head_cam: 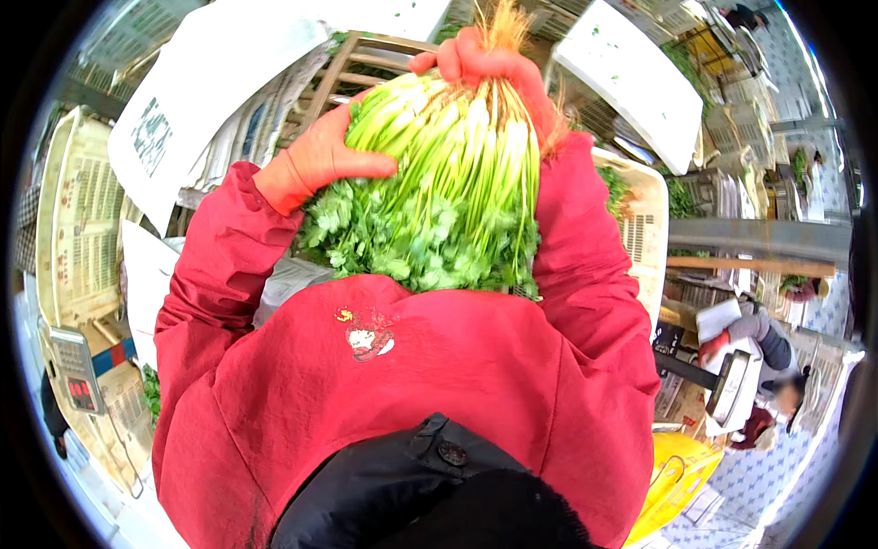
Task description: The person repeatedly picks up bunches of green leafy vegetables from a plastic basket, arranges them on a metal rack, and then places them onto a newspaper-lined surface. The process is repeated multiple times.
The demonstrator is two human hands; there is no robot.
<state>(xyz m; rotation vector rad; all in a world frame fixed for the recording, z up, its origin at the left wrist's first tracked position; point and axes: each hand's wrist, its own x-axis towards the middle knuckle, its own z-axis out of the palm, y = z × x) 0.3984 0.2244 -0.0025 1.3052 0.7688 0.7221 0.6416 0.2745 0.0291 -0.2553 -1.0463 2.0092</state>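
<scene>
A large bunch of leafy green herbs, like cilantro, (446,171) is held up before my chest, roots away from me and leaves towards me. My right hand (490,65), in an orange rubber glove, is wrapped around the root end, and a tuft of tan roots (506,27) sticks out beyond its fingers. My left hand (326,154), gloved the same way, grips the left side of the bunch, its thumb lying across the pale stems. The fingers of the left hand are partly hidden behind the stems.
White foam boards (226,75) lie ahead on the left, with another white board (634,82) at right. A slatted wooden crate (336,75) stands behind the bunch. Plastic crates (82,219) and a digital scale display (79,370) are at left. At far right a person (761,343) works beside a scale.
</scene>
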